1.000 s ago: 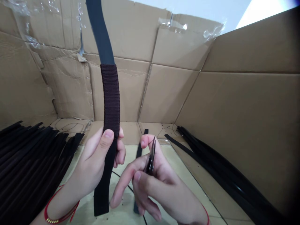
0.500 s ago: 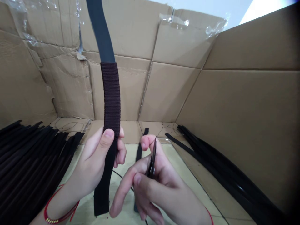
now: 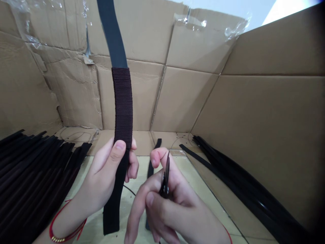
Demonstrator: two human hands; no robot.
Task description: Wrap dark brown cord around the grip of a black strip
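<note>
My left hand is closed round a long black strap, thumb in front and fingertips curling round its far edge. Just above the thumb, a band of tightly wound dark brown cord covers part of the strap. Beyond that band the smooth strap rises out of the top of the view. In my right hand, a small dark pair of thread snips points upward, its lower part hidden by the fingers. The snips are apart from the strap, to its right.
Many dark wrapped straps lie in a pile at left. Plain black strips run along the right side, and another strip lies behind my right hand. Cardboard walls enclose the pale work surface. Thin loose cord shows between the hands.
The strap and my left hand have shifted slightly to the right. My right index finger has moved a little to the right and down; both grips stay the same.
</note>
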